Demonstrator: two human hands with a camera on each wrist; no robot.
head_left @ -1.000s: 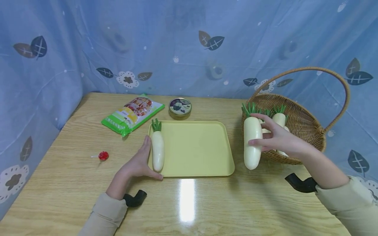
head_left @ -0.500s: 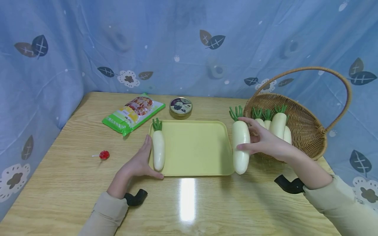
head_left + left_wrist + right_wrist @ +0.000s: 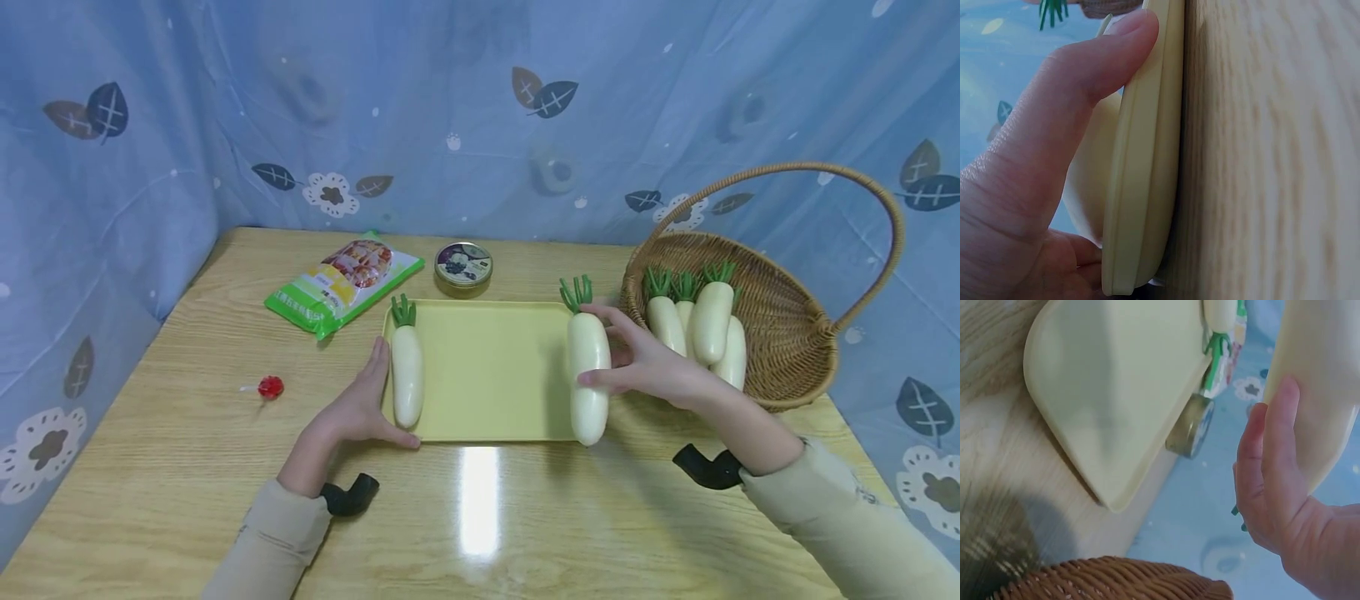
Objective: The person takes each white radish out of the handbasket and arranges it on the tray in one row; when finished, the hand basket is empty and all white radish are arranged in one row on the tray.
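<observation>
My right hand (image 3: pixel 637 358) grips a white radish (image 3: pixel 587 375) with a green leafy top, thumb on the near side, fingers behind. The radish stands out over the right end of the pale yellow tray (image 3: pixel 487 375). In the right wrist view, fingers (image 3: pixel 1282 431) curl along its pale body, which is partly cut off by the frame. My left hand (image 3: pixel 360 408) holds the tray at its front left corner. Its thumb (image 3: pixel 1129 37) lies over the rim in the left wrist view. A second white radish (image 3: pixel 407 375) lies lengthwise along the tray's left side.
A wicker basket (image 3: pixel 787 350) with a tall handle stands at the right, several white radishes (image 3: pixel 711 321) inside. Behind the tray are a green-edged food packet (image 3: pixel 348 279) and a round tin (image 3: pixel 463 267). A red lollipop (image 3: pixel 271 387) lies at the left. A patterned blue curtain (image 3: pixel 450 108) hangs behind.
My right hand has carried the white radish leftward from in front of the basket to above the tray's right end. The left hand keeps its place at the tray.
</observation>
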